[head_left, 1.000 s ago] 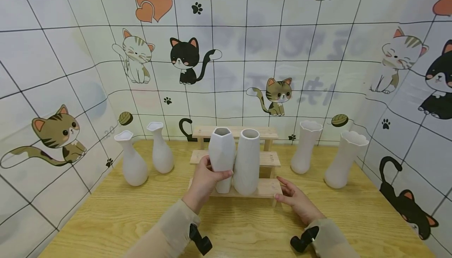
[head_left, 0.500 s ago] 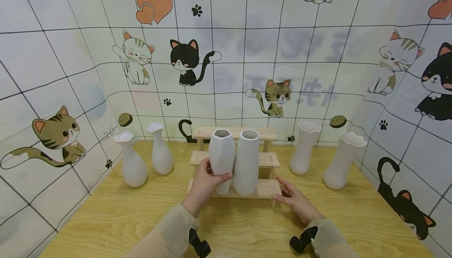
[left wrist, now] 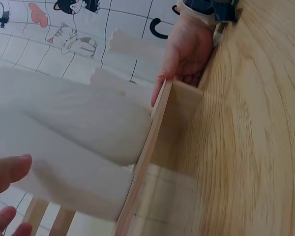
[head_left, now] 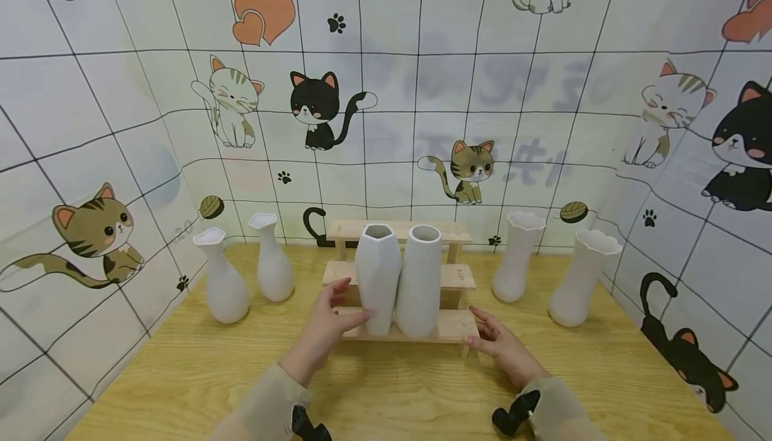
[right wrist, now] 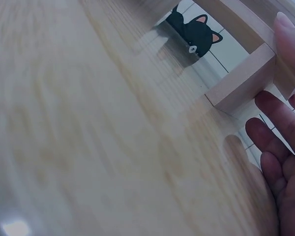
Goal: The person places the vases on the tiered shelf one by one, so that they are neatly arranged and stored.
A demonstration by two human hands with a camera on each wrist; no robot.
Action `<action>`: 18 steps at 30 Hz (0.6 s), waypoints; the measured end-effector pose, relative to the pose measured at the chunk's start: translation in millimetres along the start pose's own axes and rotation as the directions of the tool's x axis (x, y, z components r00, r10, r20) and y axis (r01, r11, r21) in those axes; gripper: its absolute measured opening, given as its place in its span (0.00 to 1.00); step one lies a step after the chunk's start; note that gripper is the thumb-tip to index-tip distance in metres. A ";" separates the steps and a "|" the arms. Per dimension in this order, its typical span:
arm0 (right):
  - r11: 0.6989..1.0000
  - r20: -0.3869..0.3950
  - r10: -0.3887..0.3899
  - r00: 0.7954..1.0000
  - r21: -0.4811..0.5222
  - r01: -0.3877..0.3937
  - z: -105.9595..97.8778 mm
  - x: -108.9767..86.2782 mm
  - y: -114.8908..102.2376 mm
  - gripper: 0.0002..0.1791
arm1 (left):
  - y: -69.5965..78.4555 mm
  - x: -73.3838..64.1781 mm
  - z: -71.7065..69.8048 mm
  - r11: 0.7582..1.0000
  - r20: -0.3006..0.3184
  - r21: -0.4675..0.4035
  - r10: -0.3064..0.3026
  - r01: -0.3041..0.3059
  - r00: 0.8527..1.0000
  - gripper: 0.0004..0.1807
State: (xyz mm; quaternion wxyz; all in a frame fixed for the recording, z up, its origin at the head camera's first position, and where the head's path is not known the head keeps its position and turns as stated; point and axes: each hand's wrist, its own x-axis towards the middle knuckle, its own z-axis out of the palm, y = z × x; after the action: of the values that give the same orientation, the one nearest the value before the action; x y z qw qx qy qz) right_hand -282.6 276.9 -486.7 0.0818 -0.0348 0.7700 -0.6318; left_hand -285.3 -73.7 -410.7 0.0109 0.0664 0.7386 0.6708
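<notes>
Two white vases stand side by side on the lowest step of a small wooden stepped stand [head_left: 456, 324]. The left one is a faceted vase [head_left: 378, 273], the right one a smooth, round-mouthed vase [head_left: 420, 280]. My left hand [head_left: 322, 329] is just left of the faceted vase, fingers spread and loose, the thumb overlapping its lower side in the head view. The left wrist view shows the left thumb [left wrist: 12, 172] apart from that vase. My right hand [head_left: 503, 348] grips the right end of the lowest step, the thumb at its front corner and fingers along its side.
Two narrow-necked white vases [head_left: 226, 283] [head_left: 274, 267] stand on the wooden table [head_left: 398, 394] at the left. At the right are two white vases with wavy rims [head_left: 519, 260] [head_left: 582, 283]. A cat-patterned sheet [head_left: 392, 79] encloses the back and sides.
My left hand has let go of the faceted vase and drawn left and down, its fingers spreading. The right hand stays at the stand's end. The head view has tilted slightly upward.
</notes>
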 end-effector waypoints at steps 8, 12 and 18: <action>1.000 -0.012 0.002 1.000 -0.009 -0.002 1.4 -0.4 -0.5 0.44 | -6.8 0.3 -42.4 0.999 -0.138 0.007 0.047 -0.047 0.989 0.39; 1.000 -0.019 0.004 1.000 -0.012 -0.004 2.2 -0.4 0.3 0.44 | -9.1 1.3 -65.9 1.000 -0.226 -0.001 0.017 -0.018 0.974 0.39; 1.000 -0.022 -0.003 1.000 -0.013 0.003 2.4 0.0 1.3 0.44 | -15.7 2.1 -98.8 0.999 -0.407 0.002 0.031 -0.033 0.913 0.42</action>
State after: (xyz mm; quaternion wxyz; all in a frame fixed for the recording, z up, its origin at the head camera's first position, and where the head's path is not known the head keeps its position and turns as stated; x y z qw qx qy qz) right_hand -282.1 274.8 -488.5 0.0721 -0.0295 0.7748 -0.6274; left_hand -299.1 -172.7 -416.3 -0.1539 -0.0624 0.7219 0.6718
